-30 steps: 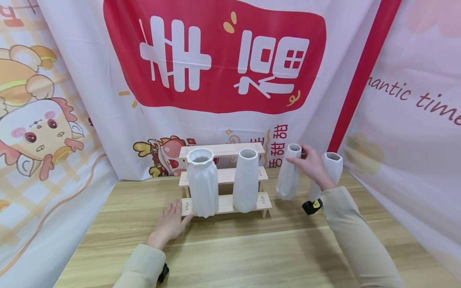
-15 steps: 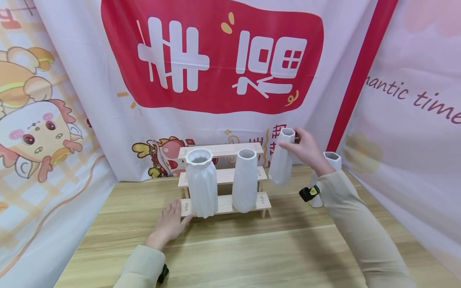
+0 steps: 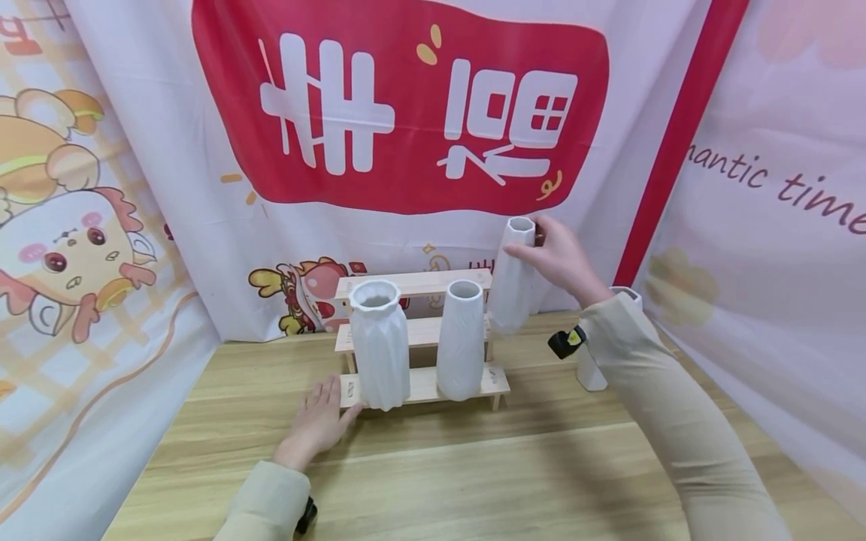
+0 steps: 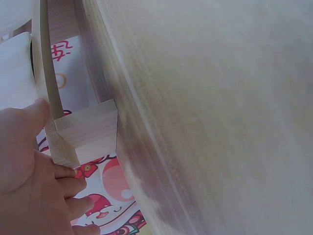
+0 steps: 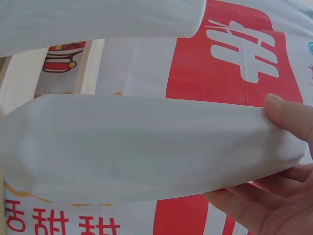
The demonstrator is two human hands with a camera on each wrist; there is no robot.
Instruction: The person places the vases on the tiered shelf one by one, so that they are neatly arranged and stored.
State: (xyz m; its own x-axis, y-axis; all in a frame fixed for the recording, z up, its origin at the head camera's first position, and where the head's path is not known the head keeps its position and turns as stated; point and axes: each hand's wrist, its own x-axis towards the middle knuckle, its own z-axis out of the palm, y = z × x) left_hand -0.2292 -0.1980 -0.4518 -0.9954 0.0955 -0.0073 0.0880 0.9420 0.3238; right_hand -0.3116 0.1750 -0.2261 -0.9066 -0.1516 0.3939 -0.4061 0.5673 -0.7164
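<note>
My right hand (image 3: 558, 255) grips a white faceted vase (image 3: 512, 289) near its rim, thumb on one side and fingers on the other. That vase (image 5: 122, 147) is held off the table beside the right end of a three-tier wooden stand (image 3: 422, 330). On the lowest tier stand a white vase with a flared rim (image 3: 381, 349) and a smooth-rimmed white vase (image 3: 463, 342). My left hand (image 3: 313, 421) rests at the lowest tier's left end. In the left wrist view its thumb touches the board (image 4: 51, 93), with the relaxed fingers (image 4: 80, 205) beside the end.
Another white vase (image 3: 591, 370) stands on the wooden table (image 3: 433, 473) at the right, partly hidden by my right forearm. Printed cloth hangs close behind the stand (image 3: 419, 240) and along both sides.
My right hand has lifted the faceted vase from the table and carried it up and left to the stand's right end. The left hand has stayed in place.
</note>
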